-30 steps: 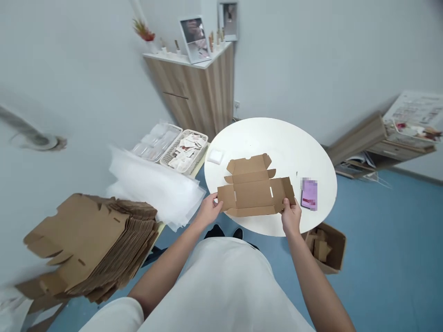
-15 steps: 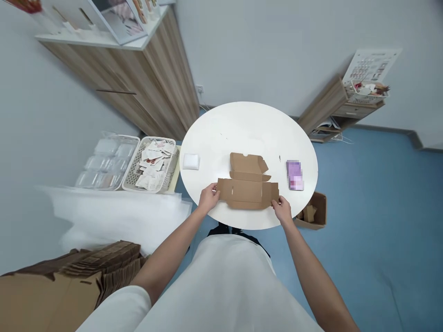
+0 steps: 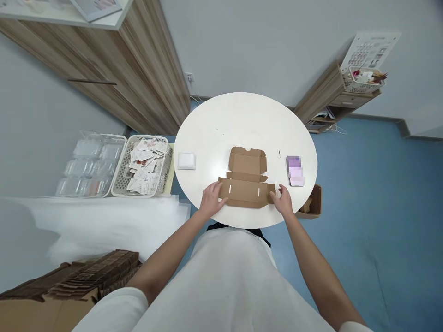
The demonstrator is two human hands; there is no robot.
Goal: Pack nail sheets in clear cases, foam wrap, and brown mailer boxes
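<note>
An unfolded brown cardboard box blank [image 3: 245, 190] lies on the round white table [image 3: 207, 124], its lid panel toward the far side and two slots showing in the near panel. My left hand [image 3: 210, 199] is at its left end, fingers and thumb apart at the side flap. At the right end my right hand [image 3: 283, 200] has its thumb against the flap, with the fingers spread from the thumb. A white packet [image 3: 186, 161] rests on the table's left side, and a purple phone-like item [image 3: 295, 171] on the right.
Left of the table stand a white basket of cards [image 3: 116, 184] and a tray of clear plastic boxes [image 3: 86, 159]. White sheets [image 3: 114, 221] and stacked cardboard [image 3: 93, 276] are nearer. An open carton [image 3: 316, 203] sits on the floor at right.
The blank's side flaps and lid lie flatter, and both slots now show. My fingers have loosened from its ends. The camera view has shifted slightly.
</note>
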